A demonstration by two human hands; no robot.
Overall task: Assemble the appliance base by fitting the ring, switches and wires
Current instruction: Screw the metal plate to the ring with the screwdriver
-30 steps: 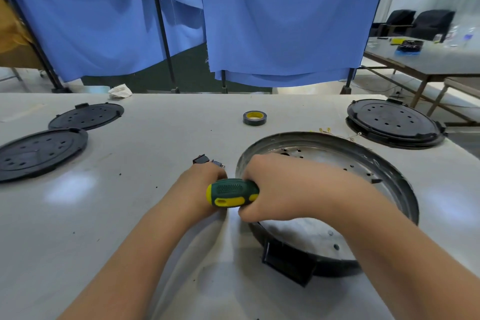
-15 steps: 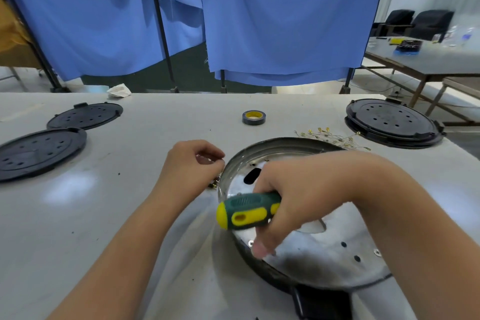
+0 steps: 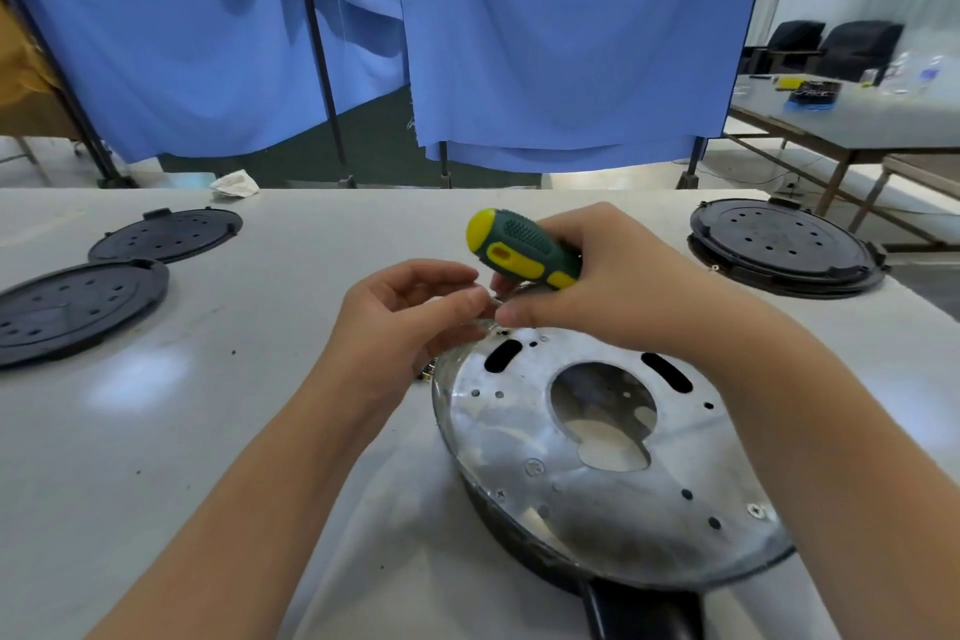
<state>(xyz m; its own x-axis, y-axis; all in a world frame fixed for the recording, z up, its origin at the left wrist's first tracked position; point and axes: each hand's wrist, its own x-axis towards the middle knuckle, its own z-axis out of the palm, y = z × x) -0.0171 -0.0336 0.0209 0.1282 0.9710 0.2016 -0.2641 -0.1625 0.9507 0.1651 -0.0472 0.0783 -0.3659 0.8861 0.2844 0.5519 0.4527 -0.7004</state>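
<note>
Nearest the person, below and toward the body from both hands, lies the appliance base [image 3: 597, 442]: a shiny metal plate with a keyhole-shaped opening, two dark slots and small screw holes, sitting tilted on a black rim with a dark block at its near edge. Just above its far edge the right hand [image 3: 618, 276] has its fingers curled round the green-and-yellow screwdriver [image 3: 522, 250], handle pointing up and to the left; the shaft and tip are hidden behind the fingers. Touching it from the left, the left hand [image 3: 405, 322] has its fingertips drawn together at the screwdriver's working end, apparently pinching something very small, though what it is cannot be made out. The likely risk is that this small part slips from the fingertips as it is brought to a hole and drops through a slot or the central opening, or rolls off across the white table [image 3: 218, 457]; the tilted plate could also rock under the driver's pressure. A small metal piece [image 3: 425, 373] lies just below the left hand against the base's rim. Well off to the left are two black perforated discs [image 3: 78, 307], and far right of the grip a third black disc [image 3: 784, 247]. Nothing stands between the hands and the plate. Beyond the table hang blue curtains [image 3: 561, 36].
</note>
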